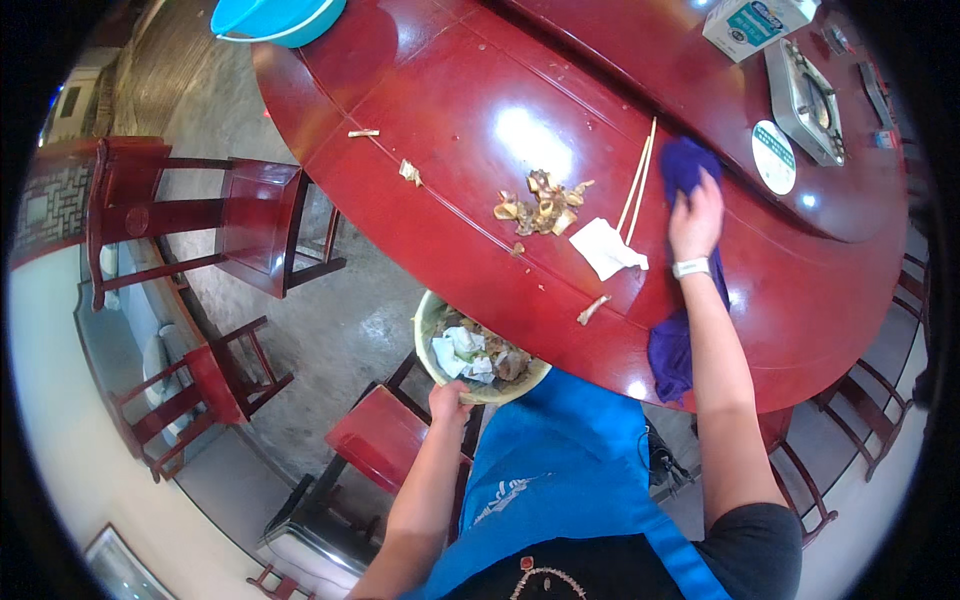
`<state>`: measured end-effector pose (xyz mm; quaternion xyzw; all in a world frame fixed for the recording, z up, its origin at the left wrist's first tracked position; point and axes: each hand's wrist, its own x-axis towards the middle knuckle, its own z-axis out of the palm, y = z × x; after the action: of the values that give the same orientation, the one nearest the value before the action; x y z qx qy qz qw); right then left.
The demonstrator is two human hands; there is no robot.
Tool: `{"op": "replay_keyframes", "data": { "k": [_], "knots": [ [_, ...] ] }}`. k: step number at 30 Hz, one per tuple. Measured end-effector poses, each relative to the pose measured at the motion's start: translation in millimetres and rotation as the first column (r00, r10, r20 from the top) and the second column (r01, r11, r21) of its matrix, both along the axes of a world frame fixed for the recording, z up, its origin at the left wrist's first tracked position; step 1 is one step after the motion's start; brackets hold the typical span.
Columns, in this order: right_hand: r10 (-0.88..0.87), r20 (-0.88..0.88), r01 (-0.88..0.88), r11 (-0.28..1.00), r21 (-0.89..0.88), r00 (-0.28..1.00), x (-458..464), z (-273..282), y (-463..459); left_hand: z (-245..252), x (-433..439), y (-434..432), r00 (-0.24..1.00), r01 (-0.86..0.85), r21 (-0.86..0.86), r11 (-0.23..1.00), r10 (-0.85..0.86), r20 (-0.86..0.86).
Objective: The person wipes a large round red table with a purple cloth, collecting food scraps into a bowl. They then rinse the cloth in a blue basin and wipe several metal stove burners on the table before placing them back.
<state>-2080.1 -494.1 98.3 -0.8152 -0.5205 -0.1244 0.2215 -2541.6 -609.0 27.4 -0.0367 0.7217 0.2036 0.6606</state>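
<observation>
My left hand grips the rim of a pale round bin with crumpled tissues and food scraps inside, held just under the edge of the red round table. On the tabletop, my right hand presses on a purple cloth, which trails down to the table's edge beneath my forearm. Left of the cloth lie two wooden chopsticks and a crumpled white napkin. A pile of bones sits farther left, and a single bone lies nearer the edge.
A raised turntable carries a portable gas stove, a carton and a round card. A blue basin stands at the upper left. Smaller scraps dot the table. Wooden chairs surround it, one close to my left arm.
</observation>
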Motion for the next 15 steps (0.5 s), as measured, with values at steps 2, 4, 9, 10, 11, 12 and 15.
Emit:
{"op": "replay_keyframes", "data": {
  "k": [2,4,9,10,11,12,15],
  "knots": [
    [0.12,-0.056,-0.121,0.992,-0.026,0.991,-34,0,37,1,4,17,0.999,0.015,-0.027,1.0,-0.017,-0.047],
    [0.234,-0.12,-0.241,0.969,-0.051,0.965,-65,1,68,4,7,31,0.999,0.006,-0.018,1.0,-0.006,-0.05],
    [0.494,-0.266,-0.513,0.858,-0.004,0.828,-129,9,103,15,8,56,0.999,0.003,0.027,1.0,-0.002,-0.043],
    [0.574,-0.292,-0.608,0.794,-0.032,0.765,-139,10,104,16,7,60,0.999,0.02,0.038,0.999,-0.019,-0.037],
    [0.634,-0.328,-0.684,0.728,-0.052,0.7,-145,13,105,17,4,63,0.998,0.033,0.021,0.999,-0.032,-0.059],
    [0.698,-0.376,-0.765,0.643,-0.047,0.61,-147,16,106,17,2,67,0.999,0.005,0.062,0.998,-0.002,-0.046],
    [0.777,-0.379,-0.851,0.522,-0.059,0.503,-130,23,113,18,-10,77,0.993,0.086,0.004,0.996,-0.085,-0.086]
  ]
}}
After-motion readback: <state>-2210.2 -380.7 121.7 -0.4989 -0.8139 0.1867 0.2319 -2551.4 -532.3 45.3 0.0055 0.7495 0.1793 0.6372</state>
